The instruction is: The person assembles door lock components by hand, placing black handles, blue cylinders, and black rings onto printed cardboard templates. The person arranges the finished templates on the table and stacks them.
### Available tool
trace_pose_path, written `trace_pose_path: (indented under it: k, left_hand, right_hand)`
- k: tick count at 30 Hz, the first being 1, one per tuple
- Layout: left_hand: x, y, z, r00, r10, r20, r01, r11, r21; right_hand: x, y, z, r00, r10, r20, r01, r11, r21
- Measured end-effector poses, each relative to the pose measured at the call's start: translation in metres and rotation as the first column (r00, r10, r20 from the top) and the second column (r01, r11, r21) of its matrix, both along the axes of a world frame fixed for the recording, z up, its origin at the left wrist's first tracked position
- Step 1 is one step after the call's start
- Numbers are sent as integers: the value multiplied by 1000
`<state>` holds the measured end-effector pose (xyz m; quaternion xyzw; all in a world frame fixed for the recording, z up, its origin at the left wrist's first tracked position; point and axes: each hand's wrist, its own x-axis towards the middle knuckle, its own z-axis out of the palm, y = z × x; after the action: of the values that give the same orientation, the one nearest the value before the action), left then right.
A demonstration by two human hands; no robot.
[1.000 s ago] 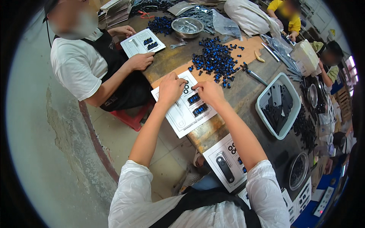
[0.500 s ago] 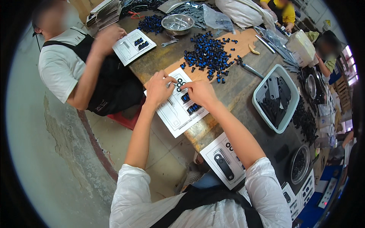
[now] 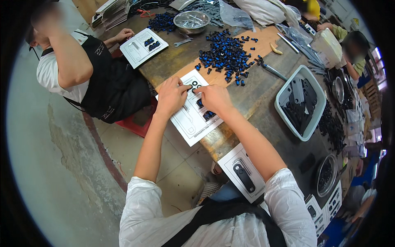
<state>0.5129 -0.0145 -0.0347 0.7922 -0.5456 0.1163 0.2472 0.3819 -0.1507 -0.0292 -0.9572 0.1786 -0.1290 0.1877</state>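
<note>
A white printed card [image 3: 188,127] lies over the table's near corner, with line drawings on it. My left hand [image 3: 172,96] rests on its left side, fingers bent, with thumb and index close together by several small black rings [image 3: 195,83]. From the right, my right hand [image 3: 214,100] has its fingertips pressed together at a lower ring; its other fingers are curled under. Two groups of black bolts with blue threads [image 3: 209,115] sit on the card beneath my right hand. What is between my left fingertips is too small to make out.
A heap of black and blue bolts [image 3: 226,53] covers brown cardboard [image 3: 263,41] beyond the card. A pale basin [image 3: 280,110] of black parts stands right. A card with a black tool [image 3: 243,178] lies near my right forearm. A co-worker [image 3: 103,82] sits left beside another card [image 3: 138,57].
My hands stay over the rings; the right fingertips have shifted slightly left and down. The co-worker at left has raised one hand from the card toward their head.
</note>
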Motion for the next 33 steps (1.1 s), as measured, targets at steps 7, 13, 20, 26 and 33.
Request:
trace_pose_path:
  k: [7, 13, 20, 26, 33]
  left_hand:
    - [12, 8, 4, 995, 96, -28, -95, 995, 37]
    - [9, 4, 0, 990, 129, -58, -125, 990, 68]
    - [-5, 3, 29, 871, -23, -491, -101, 969, -225]
    - [17, -12, 19, 910, 154, -385, -204, 975, -92]
    - [16, -9, 2, 940, 206, -274, -154, 968, 197]
  right_hand:
    - [4, 5, 6, 998, -17, -65, 21, 998, 60]
    - [3, 4, -1, 995, -99, 26, 89, 964, 252]
    - [14, 0, 11, 907, -421, -24, -148, -371, 917]
    - [30, -33, -51, 942, -31, 334, -287, -591, 754]
    - [32, 4, -1, 973, -192, 132, 65, 766, 640]
